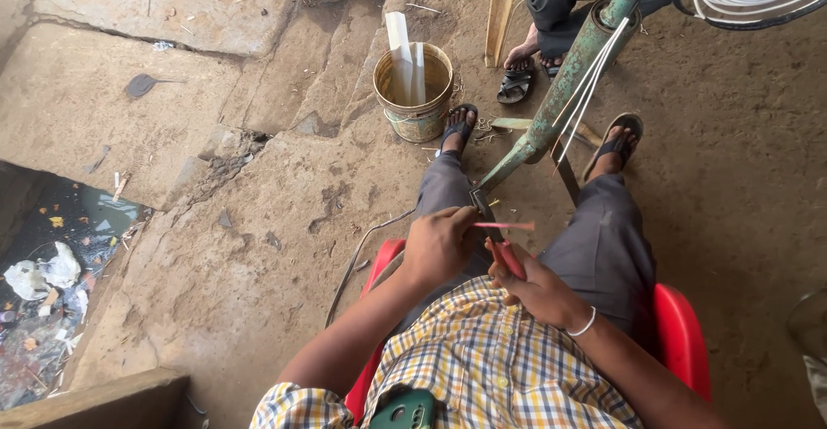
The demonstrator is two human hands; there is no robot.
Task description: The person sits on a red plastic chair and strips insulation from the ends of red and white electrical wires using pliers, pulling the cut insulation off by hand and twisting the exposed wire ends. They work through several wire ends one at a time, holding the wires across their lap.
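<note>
**A:** Starting at the hands, what are you seeing?

**B:** I'm watching the right hand (538, 289) just below the middle of the frame; it's curling shut around a pink-handled tool (510, 259), whose handle is pointing up and slightly left out of the fist; the left hand (438, 246) is sitting just beside it to the left, fingers folding closed over the lower end of the green metal arm (564, 84).

**A:** And the piece being worked?

**B:** A thin pink strip (504, 226) is lying almost level between the two hands, its long axis running left to right; it's poking rightward from the left hand's knuckles, just above the right hand; I'm judging the left hand nearer; whether it's pinching the strip I cannot tell.

**A:** Further out?

**B:** White cords (594, 71) are running along the arm toward the upper right; a metal bucket (415, 106) is standing at upper centre.
</note>
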